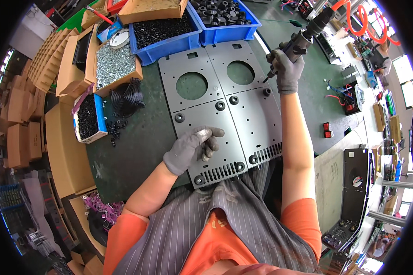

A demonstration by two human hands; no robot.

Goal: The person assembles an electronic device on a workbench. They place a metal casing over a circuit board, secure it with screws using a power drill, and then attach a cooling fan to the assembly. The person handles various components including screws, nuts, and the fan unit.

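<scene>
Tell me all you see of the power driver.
The power driver is grey and black, apparently metal, with a long body and slim tip. The gloved right hand grips it at a slant, tip down-left near the right-hand grey panel, contact unclear. A red coiled hose leads from its upper end.

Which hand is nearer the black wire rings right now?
Left. The left hand is over the left panel, right of the rings and closer to the person. The right hand, gripping the driver, is much farther right, beside the right panel.
</scene>
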